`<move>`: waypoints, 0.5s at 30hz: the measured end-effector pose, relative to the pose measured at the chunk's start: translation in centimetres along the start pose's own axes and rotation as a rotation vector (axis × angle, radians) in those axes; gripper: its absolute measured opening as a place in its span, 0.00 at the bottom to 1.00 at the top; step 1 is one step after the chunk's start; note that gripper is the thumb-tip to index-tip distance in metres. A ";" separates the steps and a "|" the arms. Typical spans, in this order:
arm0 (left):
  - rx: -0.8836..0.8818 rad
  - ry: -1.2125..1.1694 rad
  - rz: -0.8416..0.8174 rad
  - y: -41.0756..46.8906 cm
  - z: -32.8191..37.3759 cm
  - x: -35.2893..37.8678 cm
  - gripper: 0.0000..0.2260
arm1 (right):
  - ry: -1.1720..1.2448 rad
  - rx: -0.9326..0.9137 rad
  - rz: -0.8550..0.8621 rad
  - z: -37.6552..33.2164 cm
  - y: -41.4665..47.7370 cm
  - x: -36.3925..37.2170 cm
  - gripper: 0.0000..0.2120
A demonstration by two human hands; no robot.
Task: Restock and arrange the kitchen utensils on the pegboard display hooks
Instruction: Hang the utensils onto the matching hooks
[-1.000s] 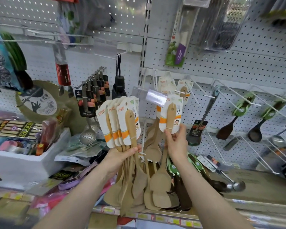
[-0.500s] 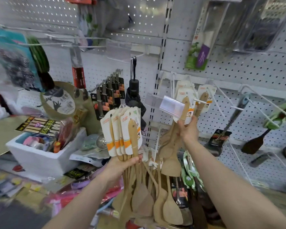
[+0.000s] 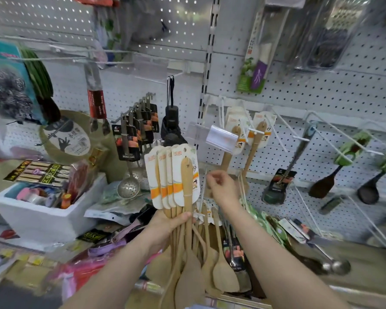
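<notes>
Holding a bunch of wooden spatulas (image 3: 186,186) tight in the left grip (image 3: 167,226), paper cards (image 3: 153,175) at the top. Hovering just right of it with the right grip (image 3: 221,189), fingers (image 3: 211,177) loosely curled on nothing, below two hanging spatulas (image 3: 255,139) on the pegboard (image 3: 321,97).

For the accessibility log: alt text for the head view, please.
A person's left hand grips a bundle of carded wooden spatulas upright before a pegboard; the right hand, fingers loosely curled, hovers beside it, below the hanging spatulas on a hook.
</notes>
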State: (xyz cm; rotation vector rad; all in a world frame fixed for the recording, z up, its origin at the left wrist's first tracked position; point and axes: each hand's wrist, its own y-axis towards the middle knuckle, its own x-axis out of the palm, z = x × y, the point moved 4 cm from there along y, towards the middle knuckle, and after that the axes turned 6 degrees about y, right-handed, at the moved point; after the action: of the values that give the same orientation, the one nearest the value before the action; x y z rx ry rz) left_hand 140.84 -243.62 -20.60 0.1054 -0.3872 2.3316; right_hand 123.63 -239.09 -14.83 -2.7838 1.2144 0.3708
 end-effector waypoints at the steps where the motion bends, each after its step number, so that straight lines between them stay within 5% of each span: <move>1: 0.007 0.004 -0.013 -0.1 -0.2 0.3 0.09 | 0.046 -0.018 -0.029 -0.5 -1.2 0.2 0.09; 6: 0.026 0.035 -0.056 -1.2 -0.8 1.1 0.05 | 0.042 -0.143 -0.076 -3.0 -5.3 0.3 0.20; 11: 0.047 0.049 -0.165 -2.5 -1.3 1.5 0.26 | 0.118 -0.098 -0.039 -3.7 -7.5 -0.2 0.19; 15: 0.055 0.003 -0.164 -3.0 -1.6 1.2 0.18 | 0.307 -0.097 0.001 -3.2 -8.6 -1.8 0.16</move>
State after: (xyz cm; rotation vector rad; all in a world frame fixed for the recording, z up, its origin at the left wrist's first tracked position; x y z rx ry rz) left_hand 142.13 -240.30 -21.20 0.1547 -0.3014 2.1804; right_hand 129.29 -232.50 -11.43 -3.0068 1.2854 -0.0013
